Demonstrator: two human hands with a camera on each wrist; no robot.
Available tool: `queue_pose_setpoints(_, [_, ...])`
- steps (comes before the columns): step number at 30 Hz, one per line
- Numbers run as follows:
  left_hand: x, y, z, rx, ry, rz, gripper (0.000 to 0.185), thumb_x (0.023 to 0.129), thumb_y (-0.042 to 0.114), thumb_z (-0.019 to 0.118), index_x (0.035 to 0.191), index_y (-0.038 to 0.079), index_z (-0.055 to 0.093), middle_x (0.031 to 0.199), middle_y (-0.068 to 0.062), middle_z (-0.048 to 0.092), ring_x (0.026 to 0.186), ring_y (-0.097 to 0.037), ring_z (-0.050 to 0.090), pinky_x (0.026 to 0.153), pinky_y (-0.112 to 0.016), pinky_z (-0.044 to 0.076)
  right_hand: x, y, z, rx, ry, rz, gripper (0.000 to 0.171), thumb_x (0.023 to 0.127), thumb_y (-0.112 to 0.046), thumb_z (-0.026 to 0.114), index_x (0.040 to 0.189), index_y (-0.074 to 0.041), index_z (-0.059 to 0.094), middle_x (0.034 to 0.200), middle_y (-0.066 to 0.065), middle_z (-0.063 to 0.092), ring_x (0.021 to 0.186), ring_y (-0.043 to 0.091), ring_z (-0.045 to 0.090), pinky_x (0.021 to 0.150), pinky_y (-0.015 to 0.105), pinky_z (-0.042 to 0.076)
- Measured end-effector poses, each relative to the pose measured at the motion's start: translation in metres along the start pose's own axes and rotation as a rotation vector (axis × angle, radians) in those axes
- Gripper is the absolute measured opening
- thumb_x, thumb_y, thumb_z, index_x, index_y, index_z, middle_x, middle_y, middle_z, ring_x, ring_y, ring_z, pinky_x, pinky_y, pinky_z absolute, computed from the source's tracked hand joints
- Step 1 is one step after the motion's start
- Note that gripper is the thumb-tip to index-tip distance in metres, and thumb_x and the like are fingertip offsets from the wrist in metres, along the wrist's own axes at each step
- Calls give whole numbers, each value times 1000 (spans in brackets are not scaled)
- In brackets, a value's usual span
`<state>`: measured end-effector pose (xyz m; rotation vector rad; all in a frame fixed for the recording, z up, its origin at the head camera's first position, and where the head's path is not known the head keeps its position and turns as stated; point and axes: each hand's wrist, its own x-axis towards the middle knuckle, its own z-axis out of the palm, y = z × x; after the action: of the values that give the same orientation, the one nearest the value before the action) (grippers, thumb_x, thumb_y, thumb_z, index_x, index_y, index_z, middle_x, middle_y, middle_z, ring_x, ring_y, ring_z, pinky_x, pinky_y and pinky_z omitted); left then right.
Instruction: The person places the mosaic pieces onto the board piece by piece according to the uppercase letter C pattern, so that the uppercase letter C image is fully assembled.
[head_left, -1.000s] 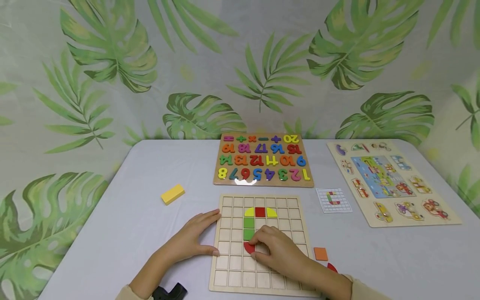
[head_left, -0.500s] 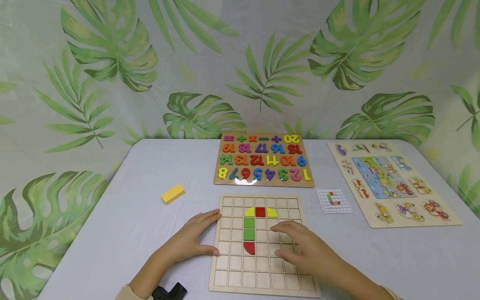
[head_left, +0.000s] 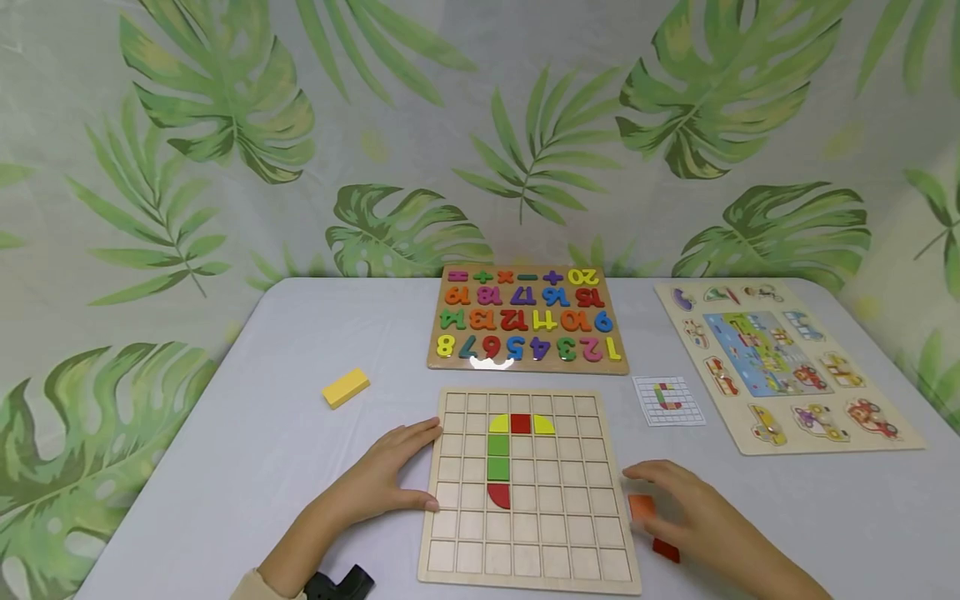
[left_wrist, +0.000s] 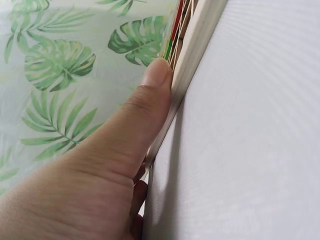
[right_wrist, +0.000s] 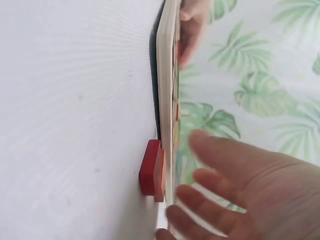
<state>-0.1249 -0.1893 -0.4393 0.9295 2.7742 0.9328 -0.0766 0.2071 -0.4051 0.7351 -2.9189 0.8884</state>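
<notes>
The wooden grid board (head_left: pixel 528 533) lies flat on the table. It bears two yellow quarter-circle tiles (head_left: pixel 543 426), a red square tile (head_left: pixel 521 424), two green square tiles (head_left: pixel 498 469) and a red quarter-circle tile (head_left: pixel 499 496). My left hand (head_left: pixel 378 479) rests against the board's left edge; its thumb (left_wrist: pixel 157 75) touches the rim in the left wrist view. Right of the board, my right hand (head_left: pixel 690 512) hovers with fingers spread over an orange square tile (head_left: pixel 641 507), holding nothing. A red tile (right_wrist: pixel 150 167) lies beside the orange one, partly under the hand in the head view.
A number puzzle board (head_left: pixel 528 321) lies behind the grid board. To the right are a small pattern card (head_left: pixel 686 412) and a vehicle picture puzzle (head_left: pixel 720 417). A yellow block (head_left: pixel 346 388) sits at left, and a black object (head_left: pixel 352 583) is by the left wrist.
My right hand has let go of the red quarter-circle tile, which stays on the grid. It has moved right, off the board, to the orange tile. The left hand has stayed put.
</notes>
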Motion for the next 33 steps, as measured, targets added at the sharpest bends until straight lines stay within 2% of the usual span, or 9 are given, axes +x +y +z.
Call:
queue_pose_setpoints(3, [0, 1, 0, -3, -5, -3, 93, 65, 57, 67, 138, 8, 36, 143, -4, 30, 129, -23, 26, 107, -42, 16, -4, 10, 2, -13, -39, -21, 36, 78, -28, 69, 110, -14, 58, 110, -8, 54, 100, 13, 52, 84, 25, 45])
queue_pose_setpoints(9, [-1, 1, -1, -6, -9, -11, 93, 65, 57, 67, 138, 8, 36, 144, -3, 30, 129, -23, 26, 107, -42, 17, -2, 20, 9, -102, 30, -110, 23, 76, -19, 72, 96, -20, 59, 101, -12, 51, 90, 10, 50, 79, 23, 45])
queue_pose_setpoints(13, [-1, 1, -1, -11, -4, -15, 93, 64, 58, 67, 138, 8, 36, 144, -3, 30, 129, -23, 26, 106, -43, 17, 0, 16, 9, -118, 31, -54, 24, 74, -17, 73, 93, -20, 59, 98, -12, 51, 88, 10, 50, 76, 29, 47])
queue_pose_setpoints(17, [0, 1, 0, -10, -2, -13, 93, 65, 59, 66, 138, 8, 36, 144, -3, 30, 129, -23, 26, 106, -43, 17, 2, 7, 5, -89, 33, 32, 27, 75, -15, 72, 97, -19, 59, 97, -13, 52, 86, 7, 50, 74, 28, 49])
queue_pose_setpoints(19, [0, 1, 0, -8, -1, -5, 93, 65, 59, 66, 138, 8, 36, 143, -3, 30, 129, -23, 26, 106, -43, 17, 3, 0, 3, -71, 60, 28, 29, 74, -13, 73, 99, -20, 58, 98, -15, 52, 86, 5, 50, 73, 27, 49])
queue_pose_setpoints(25, [-1, 0, 0, -3, -4, -5, 94, 65, 59, 65, 138, 7, 36, 144, -3, 29, 129, -23, 26, 106, -43, 17, 11, -21, 3, 3, 160, -121, 38, 73, -8, 73, 105, -19, 57, 104, -16, 52, 91, 4, 53, 72, 25, 51])
queue_pose_setpoints(33, [0, 0, 1, -7, -1, -7, 94, 64, 59, 66, 138, 8, 36, 143, -3, 30, 130, -22, 26, 107, -43, 16, 30, -46, 23, 34, 174, -315, 33, 75, -14, 72, 105, -20, 59, 104, -14, 53, 92, 5, 52, 77, 19, 47])
